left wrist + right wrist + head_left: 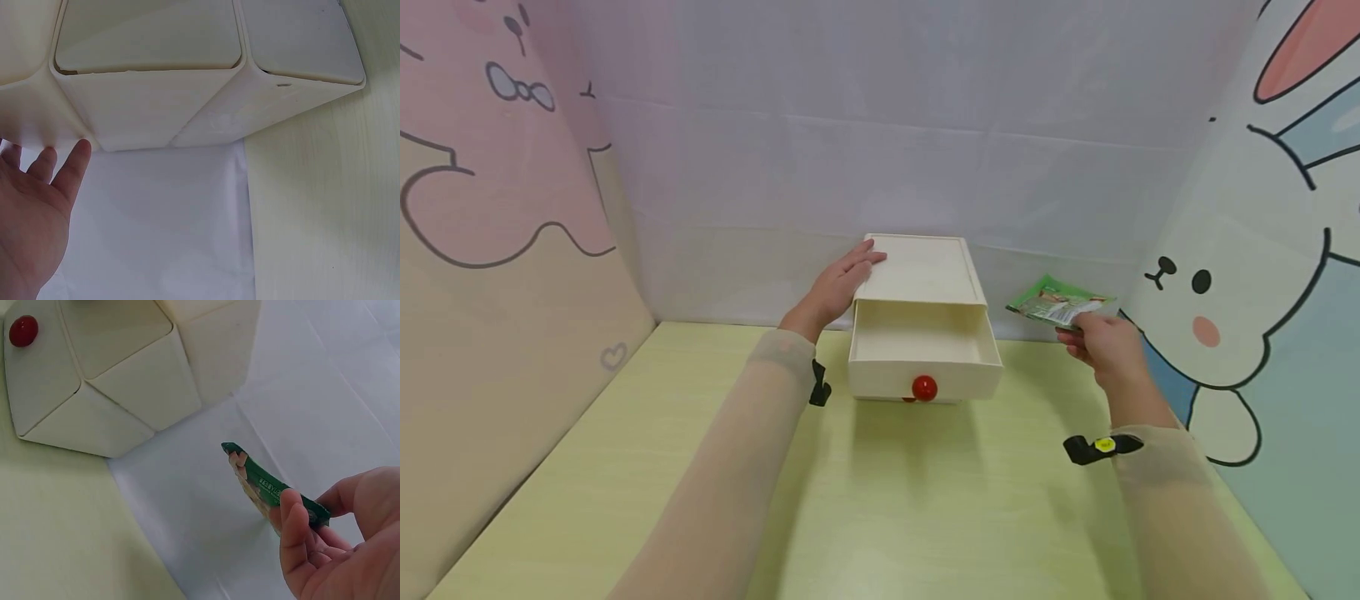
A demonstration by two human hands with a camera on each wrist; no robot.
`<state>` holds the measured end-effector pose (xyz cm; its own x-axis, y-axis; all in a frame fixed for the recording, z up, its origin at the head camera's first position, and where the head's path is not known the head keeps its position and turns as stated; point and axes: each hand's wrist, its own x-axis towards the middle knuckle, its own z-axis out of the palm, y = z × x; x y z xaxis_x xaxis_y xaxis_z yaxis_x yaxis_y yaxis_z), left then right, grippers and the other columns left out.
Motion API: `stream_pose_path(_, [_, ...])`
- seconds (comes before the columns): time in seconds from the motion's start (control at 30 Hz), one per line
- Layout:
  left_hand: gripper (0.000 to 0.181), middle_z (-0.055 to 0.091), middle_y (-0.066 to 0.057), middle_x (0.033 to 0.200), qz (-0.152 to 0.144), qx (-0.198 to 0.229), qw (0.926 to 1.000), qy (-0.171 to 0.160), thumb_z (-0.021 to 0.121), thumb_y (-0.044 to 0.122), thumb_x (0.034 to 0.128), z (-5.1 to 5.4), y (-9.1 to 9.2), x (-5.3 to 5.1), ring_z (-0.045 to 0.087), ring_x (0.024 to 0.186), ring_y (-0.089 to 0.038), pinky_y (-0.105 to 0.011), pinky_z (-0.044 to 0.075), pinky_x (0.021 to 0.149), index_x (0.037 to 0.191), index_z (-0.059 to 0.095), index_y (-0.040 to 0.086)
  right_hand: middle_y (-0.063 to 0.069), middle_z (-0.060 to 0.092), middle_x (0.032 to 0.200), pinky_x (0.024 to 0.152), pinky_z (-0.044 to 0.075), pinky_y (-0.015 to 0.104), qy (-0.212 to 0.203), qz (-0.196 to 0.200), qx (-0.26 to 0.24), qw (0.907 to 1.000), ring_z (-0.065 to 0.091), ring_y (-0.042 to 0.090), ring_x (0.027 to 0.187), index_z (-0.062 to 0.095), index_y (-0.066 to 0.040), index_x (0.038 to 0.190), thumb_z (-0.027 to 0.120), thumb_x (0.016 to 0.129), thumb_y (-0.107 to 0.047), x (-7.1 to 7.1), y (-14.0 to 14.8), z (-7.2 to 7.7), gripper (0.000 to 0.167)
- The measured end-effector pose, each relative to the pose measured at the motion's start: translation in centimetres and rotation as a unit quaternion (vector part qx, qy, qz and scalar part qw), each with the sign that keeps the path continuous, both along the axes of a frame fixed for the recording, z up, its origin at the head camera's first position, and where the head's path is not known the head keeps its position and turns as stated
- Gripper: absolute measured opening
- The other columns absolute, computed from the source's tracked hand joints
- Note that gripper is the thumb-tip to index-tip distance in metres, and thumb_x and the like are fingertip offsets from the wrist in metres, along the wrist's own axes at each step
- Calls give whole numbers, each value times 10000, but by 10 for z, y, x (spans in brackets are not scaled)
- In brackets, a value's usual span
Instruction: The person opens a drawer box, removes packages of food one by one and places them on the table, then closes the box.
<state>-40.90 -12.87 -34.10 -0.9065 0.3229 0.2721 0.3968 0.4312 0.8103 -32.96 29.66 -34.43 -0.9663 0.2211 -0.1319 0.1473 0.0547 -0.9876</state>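
Note:
A cream drawer box (925, 268) stands toward the back of the table. Its upper drawer (880, 379) is pulled out toward me, and the visible part of its inside holds nothing. A round red knob (924, 387) sits on that drawer's front. My left hand (835, 290) rests with extended fingers on the box's left top edge; the left wrist view has its fingertips against the box wall. To the right of the box, my right hand (1108, 342) pinches a green snack packet (1052, 302) between thumb and fingers, held above the table. My fingers hide the packet's near end.
Below the open drawer, part of another red knob (908, 399) shows. A pale wall sheet (925, 167) rises behind the box. Cartoon-printed panels (1247, 308) border the light yellow-green table (917, 517) on both sides.

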Motion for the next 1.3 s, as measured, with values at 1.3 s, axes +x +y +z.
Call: stream_pose_path(1.3, [537, 204, 56, 1854, 69, 43, 10000, -6, 335, 386, 1189, 3, 3, 5, 118, 1738, -231, -557, 128, 1403, 1635, 543, 170, 65, 721, 862, 771, 677, 267, -1238, -56, -637, 9902, 774, 104, 695, 345, 176, 1576, 479, 1138, -116, -11, -6, -73, 544])
